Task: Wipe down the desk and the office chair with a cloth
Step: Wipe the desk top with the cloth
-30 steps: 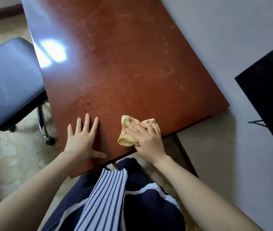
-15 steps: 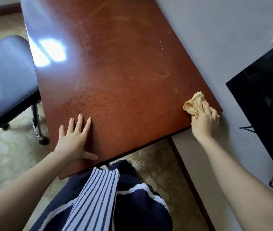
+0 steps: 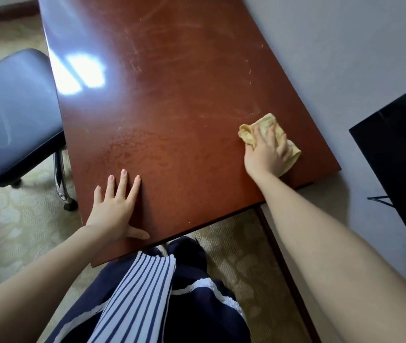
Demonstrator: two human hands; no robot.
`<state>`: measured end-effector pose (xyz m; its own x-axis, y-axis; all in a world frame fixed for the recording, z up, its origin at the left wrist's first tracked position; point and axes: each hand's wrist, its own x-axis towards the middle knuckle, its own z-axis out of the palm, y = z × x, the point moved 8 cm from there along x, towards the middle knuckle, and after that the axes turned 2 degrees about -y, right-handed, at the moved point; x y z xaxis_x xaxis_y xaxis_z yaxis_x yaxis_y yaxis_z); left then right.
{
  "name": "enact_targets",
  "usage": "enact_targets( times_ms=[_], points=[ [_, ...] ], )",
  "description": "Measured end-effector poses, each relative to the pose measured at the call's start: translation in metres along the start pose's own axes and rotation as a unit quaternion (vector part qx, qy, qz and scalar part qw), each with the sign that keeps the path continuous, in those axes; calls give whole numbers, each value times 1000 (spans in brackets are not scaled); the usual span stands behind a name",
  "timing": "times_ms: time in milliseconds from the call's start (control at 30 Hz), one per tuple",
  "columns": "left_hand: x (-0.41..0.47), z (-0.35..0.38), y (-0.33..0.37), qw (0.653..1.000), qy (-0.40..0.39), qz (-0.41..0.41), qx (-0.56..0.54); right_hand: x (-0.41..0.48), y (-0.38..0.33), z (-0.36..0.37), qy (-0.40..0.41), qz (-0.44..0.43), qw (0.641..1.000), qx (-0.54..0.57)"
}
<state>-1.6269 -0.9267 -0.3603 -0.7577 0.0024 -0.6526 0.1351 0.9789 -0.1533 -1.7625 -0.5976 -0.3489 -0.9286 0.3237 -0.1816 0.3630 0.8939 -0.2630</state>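
Observation:
A reddish-brown wooden desk (image 3: 172, 100) fills the middle of the view, its top scuffed and glossy. My right hand (image 3: 267, 154) presses a crumpled yellow cloth (image 3: 266, 125) flat on the desk near its near right corner, fingers spread over it. My left hand (image 3: 115, 206) lies flat, fingers apart, on the desk's near edge and holds nothing. The office chair (image 3: 11, 115), with a dark blue padded seat and chrome legs, stands on the left beside the desk.
A grey wall (image 3: 345, 58) runs along the desk's right side. A black panel on thin metal legs (image 3: 400, 154) stands at the right. Patterned beige carpet (image 3: 11, 238) covers the floor. My dark skirt and striped top (image 3: 147, 293) are below the desk edge.
My right hand swept the cloth from the near middle edge to the near right corner, then moved it slightly back inward and farther onto the desk. My left hand stayed planted.

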Motion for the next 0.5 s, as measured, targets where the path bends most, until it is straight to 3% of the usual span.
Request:
enact_targets(
  times_ms=[267, 400, 500],
  points=[
    [-2, -3, 0, 1000, -5, 0, 13, -93, -27, 8, 110, -144, 978, 107],
    [-2, -2, 0, 1000, -4, 3, 19, -119, -10, 3, 132, -300, 941, 83],
    [-1, -1, -1, 1000, 0, 6, 4, -113, 19, -11, 160, -348, 922, 56]
  ],
)
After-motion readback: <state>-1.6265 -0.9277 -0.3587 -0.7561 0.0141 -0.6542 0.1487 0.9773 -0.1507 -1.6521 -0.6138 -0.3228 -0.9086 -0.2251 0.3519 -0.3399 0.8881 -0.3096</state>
